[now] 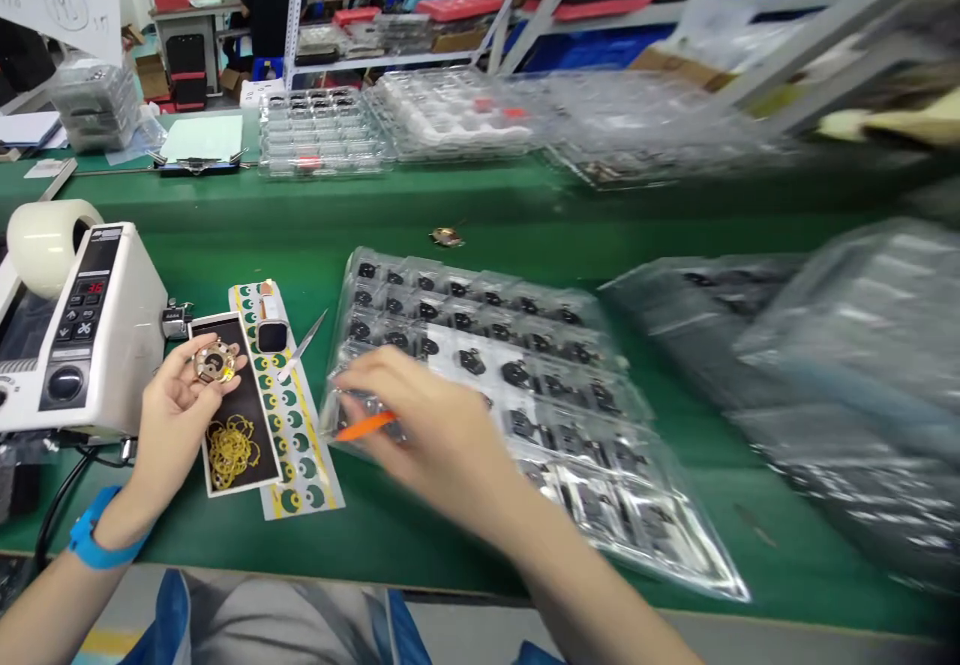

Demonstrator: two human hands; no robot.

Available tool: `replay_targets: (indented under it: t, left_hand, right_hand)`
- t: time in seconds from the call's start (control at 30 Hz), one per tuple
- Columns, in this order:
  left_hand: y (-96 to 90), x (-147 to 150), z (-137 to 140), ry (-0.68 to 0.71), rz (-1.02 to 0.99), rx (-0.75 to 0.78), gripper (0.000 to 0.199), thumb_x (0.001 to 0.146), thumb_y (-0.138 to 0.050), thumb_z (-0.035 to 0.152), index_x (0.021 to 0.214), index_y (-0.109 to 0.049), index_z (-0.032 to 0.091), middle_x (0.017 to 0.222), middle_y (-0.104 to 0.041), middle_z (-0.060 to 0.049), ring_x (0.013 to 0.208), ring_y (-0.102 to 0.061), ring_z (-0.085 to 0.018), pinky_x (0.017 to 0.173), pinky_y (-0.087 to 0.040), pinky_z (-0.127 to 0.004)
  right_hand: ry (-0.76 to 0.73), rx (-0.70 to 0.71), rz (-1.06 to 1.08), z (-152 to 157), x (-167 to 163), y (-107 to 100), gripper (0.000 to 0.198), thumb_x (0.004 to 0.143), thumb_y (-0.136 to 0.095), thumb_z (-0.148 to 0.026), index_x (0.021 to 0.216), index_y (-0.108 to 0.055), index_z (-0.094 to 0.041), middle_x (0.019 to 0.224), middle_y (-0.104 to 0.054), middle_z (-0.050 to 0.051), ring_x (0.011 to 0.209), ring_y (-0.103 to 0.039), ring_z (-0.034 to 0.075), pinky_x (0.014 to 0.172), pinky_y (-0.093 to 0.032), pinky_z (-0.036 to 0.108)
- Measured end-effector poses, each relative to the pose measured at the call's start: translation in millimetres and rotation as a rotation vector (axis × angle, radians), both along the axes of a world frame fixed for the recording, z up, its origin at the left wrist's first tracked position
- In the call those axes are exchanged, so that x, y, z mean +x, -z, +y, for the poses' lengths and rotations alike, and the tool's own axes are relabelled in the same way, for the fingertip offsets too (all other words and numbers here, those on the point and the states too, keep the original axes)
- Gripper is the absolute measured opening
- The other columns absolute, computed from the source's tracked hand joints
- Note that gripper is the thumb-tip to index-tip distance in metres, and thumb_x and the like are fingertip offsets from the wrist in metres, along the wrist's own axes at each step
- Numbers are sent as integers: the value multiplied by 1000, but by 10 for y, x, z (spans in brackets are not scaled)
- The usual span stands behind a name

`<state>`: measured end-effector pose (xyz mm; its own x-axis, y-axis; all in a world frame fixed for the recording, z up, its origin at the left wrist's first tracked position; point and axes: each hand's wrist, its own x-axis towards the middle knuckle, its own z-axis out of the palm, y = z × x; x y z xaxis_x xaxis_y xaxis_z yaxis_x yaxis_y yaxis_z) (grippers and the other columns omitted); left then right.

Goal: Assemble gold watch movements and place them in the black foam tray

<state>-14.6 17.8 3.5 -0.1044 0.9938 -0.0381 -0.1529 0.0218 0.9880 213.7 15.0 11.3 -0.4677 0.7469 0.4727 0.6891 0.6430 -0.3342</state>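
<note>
My left hand [176,415] pinches a round, gold-coloured metal part [216,361], which resembles a watch case, above the end of a shallow dark box with a white rim [271,480]. A tangle of yellow rings [233,451] lies in that box. My right hand [431,430], blurred by motion, is closed on a slim orange pointed tool [365,426] over the left side of a transparent plastic tray [720,575] holding many small black parts. Beside the box is a sheet of green and yellow stickers [304,445], with a smartwatch [271,332] and pointed tweezers [304,345] on it.
A white tape dispenser [112,335] stands at left. Another metal round part [448,236] lies behind the tray. Stacked plastic trays [847,395] occupy the right. More trays [322,130] and a clipboard [202,140] line the back ledge. A person [268,0] is in the background.
</note>
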Motion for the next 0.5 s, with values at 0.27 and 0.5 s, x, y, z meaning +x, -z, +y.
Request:
replay_targets:
  t: [0.27,0.5]
  left_hand:
    - [-100,10,-79,212,-153,-262,41,76,-74,24,114,-61,16,96,-77,-7,98,-72,-22,86,-59,-28]
    - [-35,40,-106,379,-223,-284,37,79,-74,27,113,-61,21,102,-75,-4,97,-71,-20,93,-55,-33]
  right_hand:
    - [-86,-151,-466,-113,878,160,27,74,-53,3,77,-66,-20,71,-65,2,62,-60,18,51,-39,27]
    - [-214,-95,-475,-11,860,207,30,81,-44,0,74,-67,-19,66,-63,5,58,-59,20,49,-41,30]
